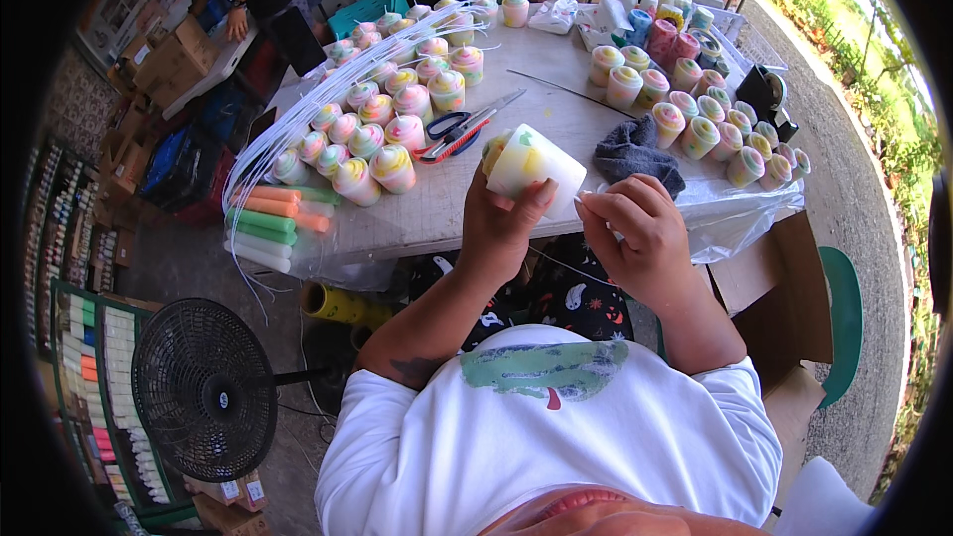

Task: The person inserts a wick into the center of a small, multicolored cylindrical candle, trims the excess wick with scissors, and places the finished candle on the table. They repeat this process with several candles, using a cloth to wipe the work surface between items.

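Observation:
My left hand (499, 223) is wrapped round a white cup-shaped candle (544, 167) with a coloured swirled top, tilted so its flat base turns toward my right hand. Beside that base, my right hand (640, 233) is closed in a pinch on a thin white strand, probably a wick (579, 198). Just beyond my hands lie scissors (449, 123) with dark handles and a red box cutter (457, 141). A dark grey cloth (640, 152) rests behind my right hand. Similar swirled candles (405, 134) stand in rows at the left.
More candles (700, 137) fill the table's right side, near a black tape dispenser (762, 97). Long white wicks (298, 104) drape over the left edge beside bagged taper candles (268, 223). A thin rod (571, 92) lies mid-table. A black fan (204, 387) stands lower left; another person's hand (236, 24) shows behind.

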`<state>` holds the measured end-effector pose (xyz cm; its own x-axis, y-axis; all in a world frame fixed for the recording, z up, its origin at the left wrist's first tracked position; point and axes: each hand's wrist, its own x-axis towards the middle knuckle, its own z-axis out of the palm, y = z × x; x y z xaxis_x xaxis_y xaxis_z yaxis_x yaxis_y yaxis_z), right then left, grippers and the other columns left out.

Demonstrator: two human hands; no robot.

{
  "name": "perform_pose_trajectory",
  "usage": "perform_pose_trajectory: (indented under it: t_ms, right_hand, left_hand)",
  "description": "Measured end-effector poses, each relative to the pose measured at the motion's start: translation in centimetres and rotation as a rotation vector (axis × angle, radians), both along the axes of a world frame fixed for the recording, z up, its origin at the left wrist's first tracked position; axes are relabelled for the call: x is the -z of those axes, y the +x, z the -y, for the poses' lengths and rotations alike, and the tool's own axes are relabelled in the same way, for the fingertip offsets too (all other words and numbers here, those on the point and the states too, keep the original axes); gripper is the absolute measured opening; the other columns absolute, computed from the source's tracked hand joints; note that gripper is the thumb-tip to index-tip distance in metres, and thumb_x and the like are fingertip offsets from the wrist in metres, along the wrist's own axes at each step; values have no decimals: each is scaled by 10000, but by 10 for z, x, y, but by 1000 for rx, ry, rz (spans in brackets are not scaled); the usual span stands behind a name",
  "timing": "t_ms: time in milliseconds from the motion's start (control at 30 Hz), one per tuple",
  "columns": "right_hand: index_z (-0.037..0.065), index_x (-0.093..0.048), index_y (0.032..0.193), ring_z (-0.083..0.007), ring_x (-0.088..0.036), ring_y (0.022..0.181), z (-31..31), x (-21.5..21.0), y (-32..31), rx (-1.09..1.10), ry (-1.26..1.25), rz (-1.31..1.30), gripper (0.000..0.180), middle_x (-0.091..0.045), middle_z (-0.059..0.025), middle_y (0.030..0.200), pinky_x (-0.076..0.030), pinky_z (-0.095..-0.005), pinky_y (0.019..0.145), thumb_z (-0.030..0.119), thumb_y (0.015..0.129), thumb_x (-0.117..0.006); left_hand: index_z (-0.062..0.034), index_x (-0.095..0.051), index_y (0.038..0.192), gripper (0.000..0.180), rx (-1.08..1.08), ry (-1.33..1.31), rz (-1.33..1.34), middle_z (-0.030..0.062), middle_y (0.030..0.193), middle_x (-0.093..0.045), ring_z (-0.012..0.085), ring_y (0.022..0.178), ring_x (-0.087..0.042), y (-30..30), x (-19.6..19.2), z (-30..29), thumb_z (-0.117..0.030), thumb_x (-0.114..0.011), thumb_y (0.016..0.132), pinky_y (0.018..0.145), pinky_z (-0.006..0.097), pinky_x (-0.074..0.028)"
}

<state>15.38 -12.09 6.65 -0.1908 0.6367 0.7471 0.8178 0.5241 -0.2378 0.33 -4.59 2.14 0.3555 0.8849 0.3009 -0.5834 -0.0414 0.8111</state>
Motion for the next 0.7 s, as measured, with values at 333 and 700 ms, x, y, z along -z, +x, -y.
perform_pose_trajectory:
  t_ms: [333, 700]
  right_hand:
    - [48, -652, 908, -256, -592, 729, 3, 1, -2, 51, -93, -128, 157, -617, -71, 777, -478, -363, 724, 53, 766, -719]
    - [48, -645, 899, -265, -578, 744, -2, 6, 2, 19, -26, -43, 137, -590, -72, 761, -473, -363, 739, 41, 776, -704]
  left_hand:
    - [-24, -472, 1199, 455, -61, 0, 17, 51, 1052, -588, 122, 951, -578, 0, 1, -4, -203, -706, 853, 841, 289, -470]
    - [-39, -475, 1181, 446, -29, -17, 26, 39, 1040, -577, 110, 940, -565, 4, 3, -1, -183, -722, 839, 842, 288, -465]
